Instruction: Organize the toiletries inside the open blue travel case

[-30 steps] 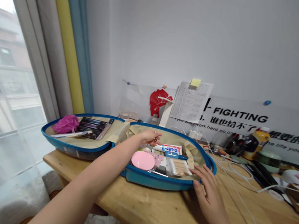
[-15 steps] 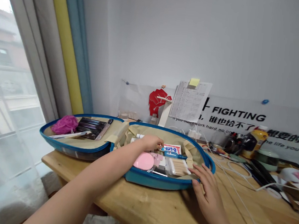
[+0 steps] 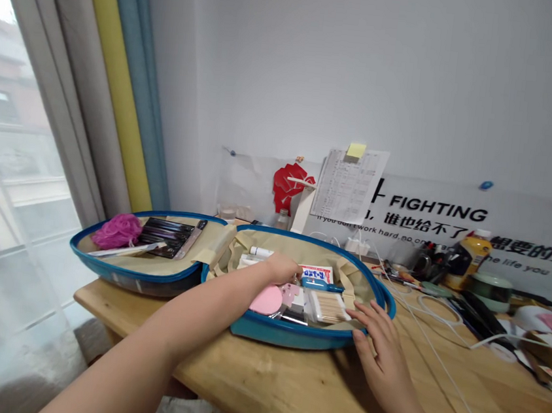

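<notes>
An open blue case [image 3: 286,336] with a cream lining lies on the wooden table. My left hand [image 3: 283,270] reaches into its right half, fingers bent downward and closed; whatever they hold is hidden. Just right of those fingers are a white, red and blue box [image 3: 316,272] and a blue tube [image 3: 316,283]. Nearer me lie a pink round item [image 3: 267,299] and a clear pack of cotton swabs [image 3: 328,307]. My right hand [image 3: 380,342] is open at the case's front right rim, fingertips beside the swabs.
The case's left half holds a purple bath puff [image 3: 117,230], a dark brush set [image 3: 167,236] and a thin white item. On the table [image 3: 316,388] to the right are white cables, a yellow-labelled bottle [image 3: 470,258] and various small things. A wall stands behind.
My left hand has shifted slightly down, its fingers lower beside the box and blue tube. My right hand stays at the rim. The whole view has moved a little.
</notes>
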The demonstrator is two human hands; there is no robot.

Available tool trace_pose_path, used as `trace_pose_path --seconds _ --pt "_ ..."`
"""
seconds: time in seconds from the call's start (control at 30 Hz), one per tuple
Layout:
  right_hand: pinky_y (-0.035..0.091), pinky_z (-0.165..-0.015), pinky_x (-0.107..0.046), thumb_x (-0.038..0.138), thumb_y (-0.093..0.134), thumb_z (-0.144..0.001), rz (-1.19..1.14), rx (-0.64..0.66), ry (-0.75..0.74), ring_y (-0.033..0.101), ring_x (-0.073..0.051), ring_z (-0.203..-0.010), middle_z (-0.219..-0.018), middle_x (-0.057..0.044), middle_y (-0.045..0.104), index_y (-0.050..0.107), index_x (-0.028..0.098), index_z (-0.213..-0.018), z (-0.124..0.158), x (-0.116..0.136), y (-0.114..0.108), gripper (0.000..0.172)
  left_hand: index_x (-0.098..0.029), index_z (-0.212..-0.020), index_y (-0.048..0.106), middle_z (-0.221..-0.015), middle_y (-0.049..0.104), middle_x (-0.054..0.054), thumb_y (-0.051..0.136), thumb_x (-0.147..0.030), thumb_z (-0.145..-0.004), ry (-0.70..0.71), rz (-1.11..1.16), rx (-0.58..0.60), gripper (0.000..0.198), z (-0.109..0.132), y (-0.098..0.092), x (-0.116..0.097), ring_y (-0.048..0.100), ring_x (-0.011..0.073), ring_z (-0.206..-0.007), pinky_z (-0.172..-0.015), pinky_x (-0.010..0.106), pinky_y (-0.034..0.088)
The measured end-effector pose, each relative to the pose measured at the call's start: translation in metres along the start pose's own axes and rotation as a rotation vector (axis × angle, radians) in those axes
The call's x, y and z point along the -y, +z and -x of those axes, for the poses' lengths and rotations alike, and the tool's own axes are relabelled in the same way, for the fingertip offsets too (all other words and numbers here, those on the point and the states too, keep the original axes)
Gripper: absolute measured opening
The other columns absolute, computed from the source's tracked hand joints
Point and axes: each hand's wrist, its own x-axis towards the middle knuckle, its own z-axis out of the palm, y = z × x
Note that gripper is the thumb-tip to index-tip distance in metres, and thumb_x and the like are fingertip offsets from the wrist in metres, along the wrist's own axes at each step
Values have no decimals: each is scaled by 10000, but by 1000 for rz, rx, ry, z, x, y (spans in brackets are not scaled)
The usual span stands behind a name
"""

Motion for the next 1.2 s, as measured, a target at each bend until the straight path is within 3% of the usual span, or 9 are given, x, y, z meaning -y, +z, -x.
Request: trace_pose_path --seconds 0.4,0.57,0.63,0.77,0.9,1.0,1.2 --pt "417 -987 -517 463 377 -898 -1 -3 5 460 -278 -1251 -1191 -77 624 636 252 -1065 0 -1 1 373 -331 -1073 678 -1114 685 -11 578 -310 -830 -25 218 -6 264 -1 5 6 610 198 -1013 -782 241 425" --pt "415 -990 -519 464 382 -897 4 13 -1 453 -280 -1257 -1185 -78 625 629 250 -1080 0 -1 0 374 -280 -1035 674 -955 702 9 603 -323 -800 -83 400 -96 250 -2 6 10 613 193 -912 -752 245 421" --pt "416 -990 -521 456 387 -898 5 9 -6 452 -279 -1257 -1191 -77 622 626 250 -1081 0 -1 0 365 -235 -1039 651 -850 682 18 525 -358 -849 -124 498 -157 258 -4 4 12 606 176 -828 -724 245 423" --pt "422 -984 -517 452 384 -902 5 -9 -16 457 -276 -1253 -1190 -78 621 623 249 -1076 0 -1 0 359 -171 -1115 549 -785 615 22 181 -293 -942 -201 728 -242 425 -8 -1 18 541 120 -634 -604 229 424" --pt "415 -991 -520 458 389 -898 -1 1 -4 449 -278 -1261 -1194 -77 619 623 250 -1080 0 -1 0 362 -156 -1137 476 -738 581 5 142 -240 -918 -218 918 -216 408 -11 -2 23 443 85 -483 -489 199 393" --pt "410 -995 -525 461 386 -898 -1 8 3 446 -279 -1263 -1196 -78 619 626 249 -1075 0 -1 0 365 -164 -1119 470 -820 612 33 193 -267 -932 -191 984 -202 350 -9 -2 24 496 69 -532 -517 181 419" --pt "395 -1008 -533 487 376 -893 -10 22 32 447 -284 -1263 -1201 -80 616 634 252 -1074 0 -2 -1 393 -167 -1123 500 -1040 620 65 320 -315 -957 -97 903 -211 287 -6 -2 24 616 98 -859 -710 209 479"
